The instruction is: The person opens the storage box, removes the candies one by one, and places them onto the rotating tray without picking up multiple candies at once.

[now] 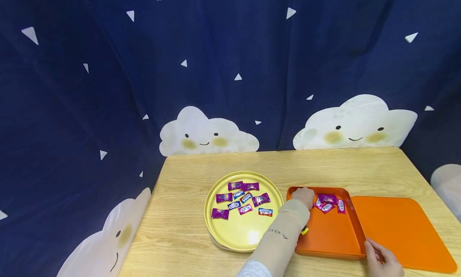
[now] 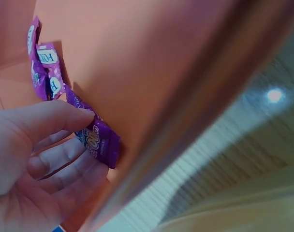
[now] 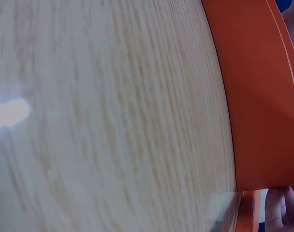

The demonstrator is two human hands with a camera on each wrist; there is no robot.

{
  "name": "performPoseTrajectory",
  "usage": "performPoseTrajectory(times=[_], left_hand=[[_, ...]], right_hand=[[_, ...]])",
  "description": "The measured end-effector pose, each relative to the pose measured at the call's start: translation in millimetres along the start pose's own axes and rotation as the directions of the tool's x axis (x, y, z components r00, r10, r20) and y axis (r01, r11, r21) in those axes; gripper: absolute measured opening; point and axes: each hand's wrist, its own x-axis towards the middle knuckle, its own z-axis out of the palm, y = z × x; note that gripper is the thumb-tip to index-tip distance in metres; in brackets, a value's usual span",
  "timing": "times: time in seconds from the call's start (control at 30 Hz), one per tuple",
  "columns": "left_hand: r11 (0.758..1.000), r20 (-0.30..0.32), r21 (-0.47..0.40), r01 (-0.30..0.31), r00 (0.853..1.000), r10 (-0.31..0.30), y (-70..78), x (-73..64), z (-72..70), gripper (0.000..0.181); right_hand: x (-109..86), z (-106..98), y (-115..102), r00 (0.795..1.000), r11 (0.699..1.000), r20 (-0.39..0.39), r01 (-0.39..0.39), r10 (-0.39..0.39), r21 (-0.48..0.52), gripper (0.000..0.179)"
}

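At the lower centre of the head view, a purple foil-wrapped candy [image 2: 96, 140] lies inside the shallow orange metal tin [image 1: 329, 233], pinched between thumb and curled fingers of the left hand [image 1: 303, 197]

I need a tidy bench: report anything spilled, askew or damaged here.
Nothing stands out. Wrapped candies lie on the yellow plate and in the orange box, none on the table. The lid lies flat beside the box. The left hand pinches a purple candy; the right hand rests at the box's corner.
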Motion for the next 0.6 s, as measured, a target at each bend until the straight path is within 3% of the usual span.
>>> performPoseTrajectory(times=[0.03, 0.13, 0.33, 0.6], left_hand=[[1.0, 0.021, 0.002, 0.004, 1.0, -0.004, -0.6, -5.1, -6.7, 0.01], [1.0, 0.003, -0.007, -0.022, 1.0, 0.022, -3.3, -13.9, -14.4, 0.013], [0.993, -0.01, -0.071, -0.091, 0.996, 0.09, -8.4, -22.4, -23.2, 0.012], [0.981, -0.025, -0.006, -0.194, 0.981, 0.194, -14.4, -28.1, -34.3, 0.009]], right_hand=[[0.1, 0, 0, 1.0, 1.0, 0.001, 0.0, 0.0, -0.004, 0.023], [0.2, 0, 1, 1.0, 1.0, 0.004, -0.002, 0.002, -0.01, 0.024], [-0.2, 0, 0, 1.0, 1.0, -0.003, 0.01, -0.01, -0.02, 0.024], [0.2, 0, 2, 1.0, 1.0, 0.005, 0.008, -0.008, -0.026, 0.025]])
